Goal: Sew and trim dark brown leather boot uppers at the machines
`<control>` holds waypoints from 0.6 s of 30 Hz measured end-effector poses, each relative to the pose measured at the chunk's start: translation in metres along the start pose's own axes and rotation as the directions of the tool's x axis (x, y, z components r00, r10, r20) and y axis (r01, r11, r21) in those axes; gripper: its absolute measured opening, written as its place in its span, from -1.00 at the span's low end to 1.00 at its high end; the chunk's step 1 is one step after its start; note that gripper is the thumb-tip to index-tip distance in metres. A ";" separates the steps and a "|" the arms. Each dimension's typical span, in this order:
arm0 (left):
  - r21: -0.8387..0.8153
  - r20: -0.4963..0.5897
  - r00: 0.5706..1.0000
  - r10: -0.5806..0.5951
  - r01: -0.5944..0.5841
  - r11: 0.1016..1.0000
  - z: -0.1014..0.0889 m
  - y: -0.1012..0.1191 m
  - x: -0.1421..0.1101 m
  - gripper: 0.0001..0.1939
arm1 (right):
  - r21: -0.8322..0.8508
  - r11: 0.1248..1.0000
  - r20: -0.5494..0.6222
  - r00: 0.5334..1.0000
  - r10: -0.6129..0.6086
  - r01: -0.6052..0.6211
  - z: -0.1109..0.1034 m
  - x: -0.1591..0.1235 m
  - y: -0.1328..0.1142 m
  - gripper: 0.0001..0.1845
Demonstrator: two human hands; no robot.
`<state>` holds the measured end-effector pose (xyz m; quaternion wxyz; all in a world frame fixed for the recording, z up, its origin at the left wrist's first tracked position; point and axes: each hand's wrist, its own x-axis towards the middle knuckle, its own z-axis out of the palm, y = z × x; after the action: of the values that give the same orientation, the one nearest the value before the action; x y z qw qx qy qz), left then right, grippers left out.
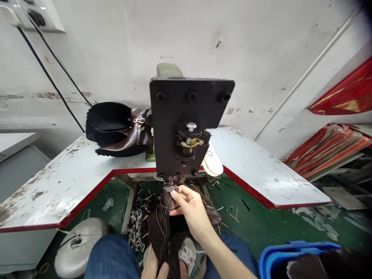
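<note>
A dark brown leather boot upper (158, 226) hangs beneath the head of a black sewing machine (180, 116), its top edge up at the machine's foot. My right hand (186, 205) pinches the leather edge between thumb and fingers, just below the foot. Lower down, at the frame's bottom edge, my left hand (154, 265) grips the same upper; part of this hand is cut off. The machine's plate hides most of what lies behind it. More brown boot uppers (124, 133) with gold buckles and black lining lie on the table to the left.
The white table (250, 166) has a red edge with a cut-out around the machine. A cream sole-shaped piece (213, 161) sits by the machine. Scraps (136, 228) litter the green floor. A blue bin (290, 252) holding dark pieces stands lower right, a silvery round object (83, 244) lower left.
</note>
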<state>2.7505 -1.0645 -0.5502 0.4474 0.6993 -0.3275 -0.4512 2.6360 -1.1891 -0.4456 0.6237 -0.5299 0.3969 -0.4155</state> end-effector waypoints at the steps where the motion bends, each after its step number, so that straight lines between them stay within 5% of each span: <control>1: -0.002 0.019 1.000 0.001 -0.001 1.000 0.006 0.001 0.000 -0.34 | 0.003 1.000 -0.038 0.999 -0.013 0.013 -0.001 0.003 0.002 -0.55; 6: -0.077 0.030 0.999 -0.009 0.011 0.997 0.006 0.012 0.014 -0.32 | -0.103 0.985 -0.196 0.969 -0.153 0.135 -0.021 0.019 0.008 -0.58; 10: -0.140 0.031 0.997 -0.070 0.074 0.987 -0.003 0.007 0.023 -0.24 | -0.288 0.918 -0.248 0.904 -0.347 0.273 -0.028 0.000 0.016 -0.63; 13: -0.159 0.062 0.993 -0.097 0.106 0.982 -0.004 0.001 0.027 -0.16 | -0.411 0.864 0.012 0.949 -0.315 0.291 -0.017 -0.029 0.026 -0.73; 15: -0.163 0.076 0.989 -0.123 0.134 0.977 -0.003 -0.001 0.028 -0.14 | -0.527 0.804 0.176 0.961 -0.213 0.275 -0.010 -0.043 0.037 -0.62; 18: -0.130 0.060 0.987 -0.149 0.156 0.979 -0.002 -0.001 0.025 -0.11 | -0.633 0.707 0.231 0.948 -0.218 0.316 -0.005 -0.048 0.059 -0.57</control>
<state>2.7614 -1.0850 -0.5589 0.4492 0.6791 -0.2530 -0.5226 2.6210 -1.1403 -0.5021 0.3543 -0.7955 0.3928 -0.2957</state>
